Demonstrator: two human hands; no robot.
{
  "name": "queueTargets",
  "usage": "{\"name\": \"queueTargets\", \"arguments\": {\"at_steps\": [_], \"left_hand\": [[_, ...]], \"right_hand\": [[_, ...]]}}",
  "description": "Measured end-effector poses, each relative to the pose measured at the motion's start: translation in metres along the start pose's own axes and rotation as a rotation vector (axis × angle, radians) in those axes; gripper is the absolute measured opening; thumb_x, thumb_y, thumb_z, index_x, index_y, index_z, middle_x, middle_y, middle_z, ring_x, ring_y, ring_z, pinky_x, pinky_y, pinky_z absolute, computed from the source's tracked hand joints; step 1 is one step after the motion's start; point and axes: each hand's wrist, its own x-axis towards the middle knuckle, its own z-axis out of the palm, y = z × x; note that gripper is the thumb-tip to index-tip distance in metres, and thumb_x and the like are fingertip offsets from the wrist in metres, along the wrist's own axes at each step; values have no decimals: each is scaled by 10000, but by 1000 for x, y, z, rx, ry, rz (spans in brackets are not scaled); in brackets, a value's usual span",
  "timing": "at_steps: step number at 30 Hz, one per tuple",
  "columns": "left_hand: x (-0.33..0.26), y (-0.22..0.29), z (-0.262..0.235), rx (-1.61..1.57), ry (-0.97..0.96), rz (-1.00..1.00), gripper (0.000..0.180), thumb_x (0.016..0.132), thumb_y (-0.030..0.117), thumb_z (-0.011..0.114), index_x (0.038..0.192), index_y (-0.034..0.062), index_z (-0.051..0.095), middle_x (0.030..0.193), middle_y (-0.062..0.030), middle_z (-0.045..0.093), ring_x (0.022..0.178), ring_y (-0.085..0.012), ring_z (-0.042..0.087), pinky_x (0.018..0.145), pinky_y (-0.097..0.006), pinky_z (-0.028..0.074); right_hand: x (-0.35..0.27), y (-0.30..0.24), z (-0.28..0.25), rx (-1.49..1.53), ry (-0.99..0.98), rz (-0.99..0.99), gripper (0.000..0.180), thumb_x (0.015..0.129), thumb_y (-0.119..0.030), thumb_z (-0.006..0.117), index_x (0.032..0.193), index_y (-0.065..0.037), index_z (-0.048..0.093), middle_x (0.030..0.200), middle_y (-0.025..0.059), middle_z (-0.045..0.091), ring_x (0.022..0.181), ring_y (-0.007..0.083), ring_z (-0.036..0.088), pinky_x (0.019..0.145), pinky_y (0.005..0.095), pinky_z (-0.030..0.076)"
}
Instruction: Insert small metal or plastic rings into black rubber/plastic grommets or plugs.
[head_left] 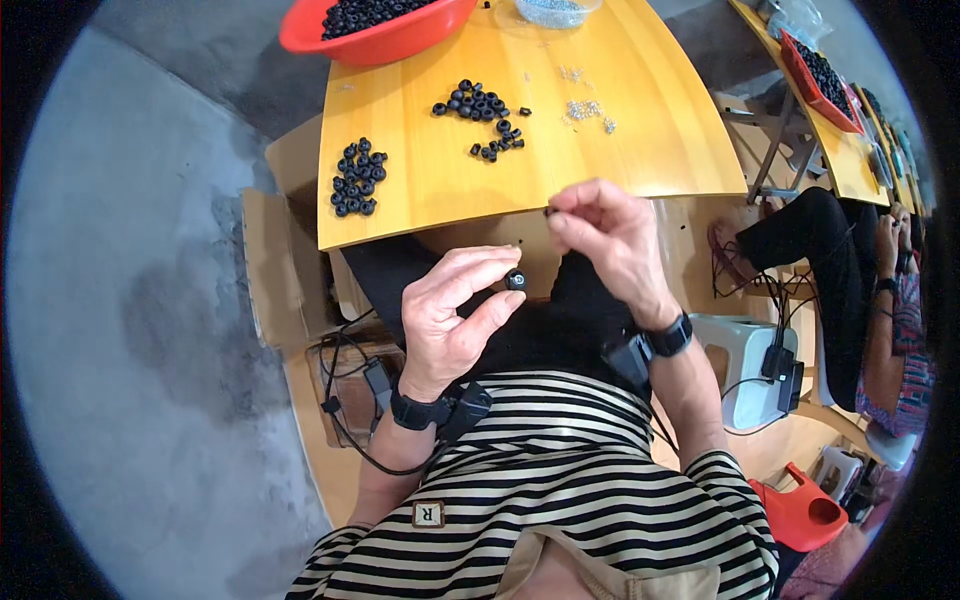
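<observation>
Between the thumb and fingertips of my left hand [445,315] is a small black knob-like part [515,280], its round end facing up. My right hand [608,238] is closed in a pinch just beyond it, at the table's near edge. A tiny dark piece [549,211] shows at those fingertips, too small to name. The hands are apart, above my lap. On the yellow table [420,200] lie a group of similar black parts [358,180] at the left and a looser cluster [475,103] in the middle. Small clear or silvery pieces [585,110] are scattered to their right.
A red basin [400,38] heaped with black parts stands at the far left of the table, near a clear tub [556,12]. An open cardboard box [275,265] is beside my left leg. Another person [880,300] sits at the right, beyond a pale stool [745,365] and cables.
</observation>
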Motion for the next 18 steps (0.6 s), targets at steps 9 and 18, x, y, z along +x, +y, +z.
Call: {"name": "queueTargets", "arguments": {"at_steps": [9, 18], "left_hand": [[2, 6, 8, -84, -71, 53, 311, 746, -41, 773, 1050, -33, 709, 1154, -188, 694, 1057, -288, 675, 909, -349, 526], [1, 7, 9, -106, -57, 52, 323, 743, -44, 775, 1059, -32, 708, 1155, -194, 692, 1055, -293, 676, 909, -351, 526]], "right_hand": [[-40, 6, 11, 114, -11, -141, 164, 851, 14, 726, 1009, 14, 683, 903, 56, 660, 781, 100, 660, 692, 226, 563], [-41, 4, 14, 211, 6, -131, 153, 865, 7, 716, 1017, 10, 696, 905, 64, 676, 791, 108, 676, 702, 235, 576]]}}
